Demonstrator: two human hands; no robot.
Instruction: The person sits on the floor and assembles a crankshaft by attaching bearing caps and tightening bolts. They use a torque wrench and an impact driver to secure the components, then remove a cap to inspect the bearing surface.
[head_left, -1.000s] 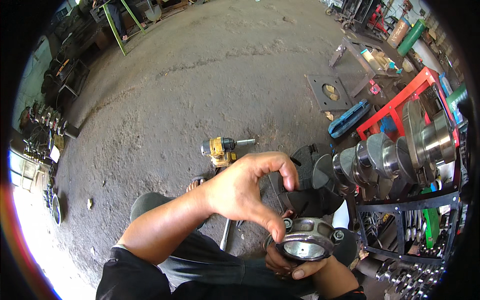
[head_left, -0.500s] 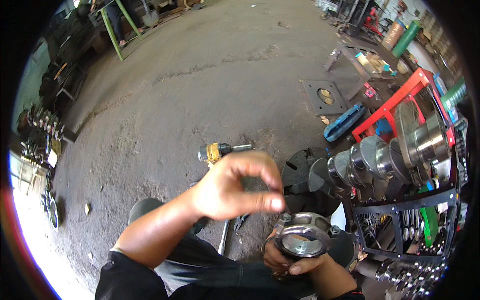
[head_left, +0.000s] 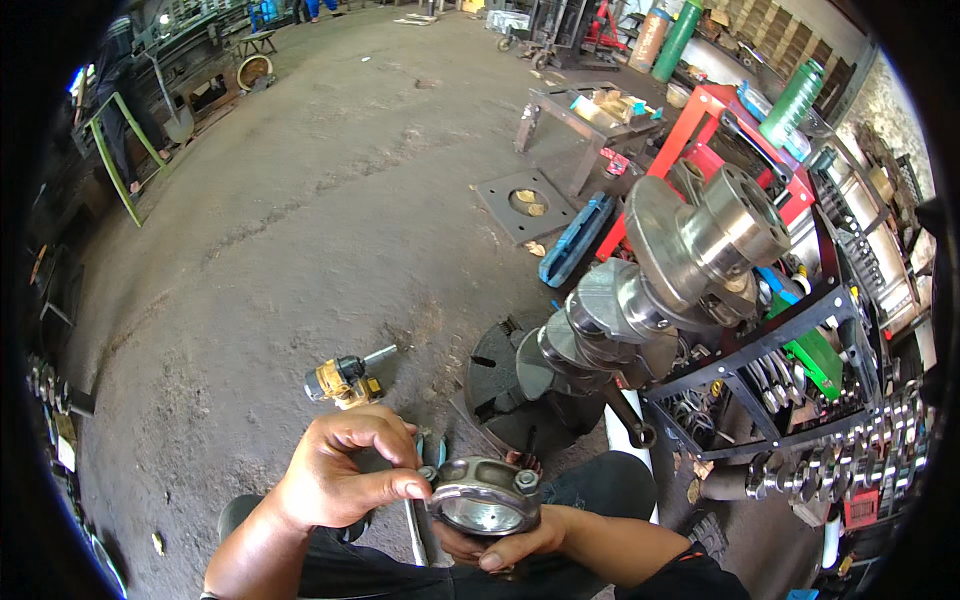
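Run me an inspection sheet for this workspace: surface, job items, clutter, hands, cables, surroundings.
Surface: rough grey-brown floor, stained.
Job items: round silvery metal ring-shaped part with bolts.
Clutter: yellow-and-black cordless power tool and long blue plastic case, both on floor.
Hands: right hand holds ring-shaped part; left hand beside its left bolt, contact unclear.
Cables: nothing seen.
Surroundings: large silvery metal crankshaft, red metal frame.

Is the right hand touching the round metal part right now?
Touching. The head view shows the right hand holding the round metal part from below, thumb lying against its lower rim.
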